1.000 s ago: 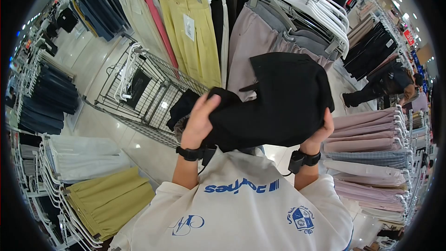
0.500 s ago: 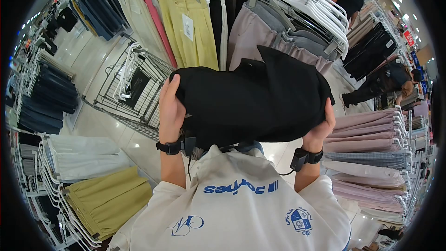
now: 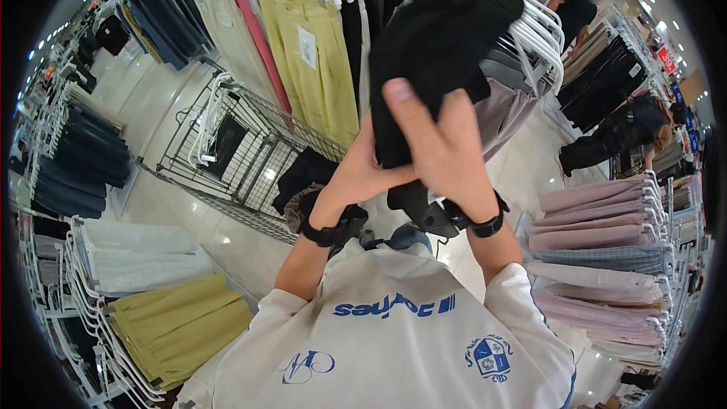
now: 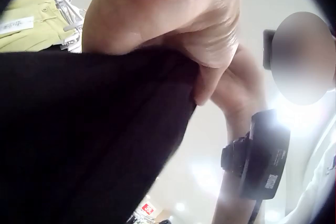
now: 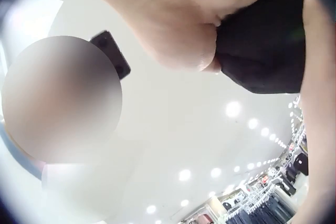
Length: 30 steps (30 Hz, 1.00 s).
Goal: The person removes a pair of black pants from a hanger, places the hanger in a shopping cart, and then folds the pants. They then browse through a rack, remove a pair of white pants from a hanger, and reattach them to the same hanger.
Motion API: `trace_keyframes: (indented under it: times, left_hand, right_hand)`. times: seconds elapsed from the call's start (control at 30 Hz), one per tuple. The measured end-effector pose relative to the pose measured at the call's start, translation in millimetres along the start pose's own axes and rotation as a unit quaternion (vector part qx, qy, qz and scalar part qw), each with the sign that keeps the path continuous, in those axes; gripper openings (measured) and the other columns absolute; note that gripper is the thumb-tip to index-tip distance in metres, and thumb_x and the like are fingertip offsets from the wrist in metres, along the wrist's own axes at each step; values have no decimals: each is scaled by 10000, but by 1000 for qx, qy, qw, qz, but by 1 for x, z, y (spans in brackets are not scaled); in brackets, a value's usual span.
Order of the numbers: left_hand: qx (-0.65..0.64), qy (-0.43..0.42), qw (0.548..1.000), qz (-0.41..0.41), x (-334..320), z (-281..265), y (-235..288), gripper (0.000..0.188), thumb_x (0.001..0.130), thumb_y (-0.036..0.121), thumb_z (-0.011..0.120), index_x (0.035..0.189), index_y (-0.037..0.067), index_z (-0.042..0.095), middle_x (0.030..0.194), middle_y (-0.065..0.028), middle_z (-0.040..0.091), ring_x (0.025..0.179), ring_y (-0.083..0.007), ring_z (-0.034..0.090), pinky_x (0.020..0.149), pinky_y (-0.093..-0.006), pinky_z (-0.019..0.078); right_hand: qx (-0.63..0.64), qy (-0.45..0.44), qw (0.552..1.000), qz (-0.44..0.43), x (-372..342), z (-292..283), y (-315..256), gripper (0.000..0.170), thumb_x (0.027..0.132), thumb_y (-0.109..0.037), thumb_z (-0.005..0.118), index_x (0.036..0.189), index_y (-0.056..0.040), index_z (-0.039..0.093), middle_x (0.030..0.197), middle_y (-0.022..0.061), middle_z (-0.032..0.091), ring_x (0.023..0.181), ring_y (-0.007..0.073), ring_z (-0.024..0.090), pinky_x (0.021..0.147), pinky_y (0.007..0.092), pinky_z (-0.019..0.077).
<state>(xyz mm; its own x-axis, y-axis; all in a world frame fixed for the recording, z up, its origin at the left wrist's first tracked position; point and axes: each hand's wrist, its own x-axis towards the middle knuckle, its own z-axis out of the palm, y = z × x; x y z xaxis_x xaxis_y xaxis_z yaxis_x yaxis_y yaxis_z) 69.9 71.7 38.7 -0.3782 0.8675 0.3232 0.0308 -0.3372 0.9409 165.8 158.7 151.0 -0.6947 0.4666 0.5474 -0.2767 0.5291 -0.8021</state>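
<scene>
A folded black garment [image 3: 443, 49] is held up in front of the chest, overlapping the rack of white hangers behind it in the head view. My left hand [image 3: 366, 172] grips its lower left edge, with much of the fingers hidden behind the cloth. Close beside it, my right hand [image 3: 452, 150] grips the lower part, thumb and fingers over the near face. In the left wrist view the black cloth [image 4: 89, 134] hangs broad and smooth beneath a gripping hand. The right wrist view has a folded corner of the cloth [image 5: 262, 50] between the two hands.
A wire shopping cart [image 3: 227, 204] at the left contains dark clothing [image 3: 307, 174] and white hangers [image 3: 208, 117]. Yellow trousers [image 3: 307, 60] hang ahead. Pink trousers [image 3: 594, 220] hang at the right, olive ones [image 3: 178, 329] at the lower left. A person [image 3: 579, 7] stands behind the far rack.
The garment, stretched wide between both hands half a second ago, is now narrower and raised toward the hangers. My hands have come together at its lower end.
</scene>
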Motion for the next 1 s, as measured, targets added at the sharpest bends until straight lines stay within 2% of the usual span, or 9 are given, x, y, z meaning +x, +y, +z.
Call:
trace_keyframes:
  times: [0.07,0.13,0.27,0.6,0.7,0.73,0.87,0.93,1.0]
  left_hand:
    - [5,39,996,82,6,-4,-46,778,828,115,749,1478,1,337,1415,-173,485,1320,-268,470,1098,-371,380]
    - [-20,41,996,77,4,-4,-46,761,829,113,743,1470,0,347,1407,-173,492,1310,-269,478,1092,-372,387]
    - [-124,50,989,58,-2,-9,-45,696,835,102,718,1437,-3,386,1375,-173,518,1273,-274,508,1070,-376,413]
    - [-375,94,922,15,-28,-35,-40,543,849,74,655,1357,-12,483,1293,-174,582,1179,-288,585,1014,-384,477]
    - [-517,40,855,25,-20,-42,-22,384,808,32,586,1185,-39,596,1152,-171,653,1033,-297,658,922,-396,552]
    - [-436,76,897,0,-18,-46,-21,360,767,5,572,1117,-69,621,1139,-179,658,1032,-296,660,906,-399,562]
    - [-451,160,878,21,-16,-55,1,343,809,6,540,1132,-78,620,1112,-174,671,1004,-274,664,911,-379,556]
    - [-479,187,858,15,-13,-60,11,333,839,14,525,1146,-77,619,1114,-166,675,994,-265,666,915,-371,553]
    - [-492,155,852,88,-9,-59,20,314,918,88,515,1169,-72,614,1102,-139,682,983,-241,666,918,-355,549]
  right_hand:
    - [-121,-64,985,-107,4,15,-3,365,918,-179,636,702,114,618,994,291,544,1091,458,452,932,413,409]
    - [-182,-114,956,-201,9,29,-3,253,932,-132,619,970,118,630,1141,283,534,1139,436,452,1000,431,379]
    - [-133,-132,959,-212,2,57,8,370,910,-177,645,716,134,590,1121,285,546,1254,482,393,1037,464,375]
    - [-94,-245,937,-231,-19,25,10,378,809,-128,705,1141,45,648,1342,199,551,1348,392,431,1068,454,406]
    - [-60,-137,964,-218,-26,3,18,335,767,-26,676,1101,0,660,1222,170,626,1156,368,582,970,438,480]
    - [-57,-103,975,-186,-33,-6,27,333,769,-14,658,1101,2,662,1188,160,646,1118,346,601,961,410,479]
    - [-26,134,986,-92,-65,-23,79,184,834,26,565,1001,25,642,1026,130,645,890,194,600,815,300,478]
    - [40,172,982,74,-84,-32,125,150,924,-32,542,1043,43,594,1013,106,621,879,163,579,808,275,468]
    - [75,160,978,108,-93,-34,162,235,950,-100,554,1141,30,597,1115,129,637,975,226,612,888,313,472]
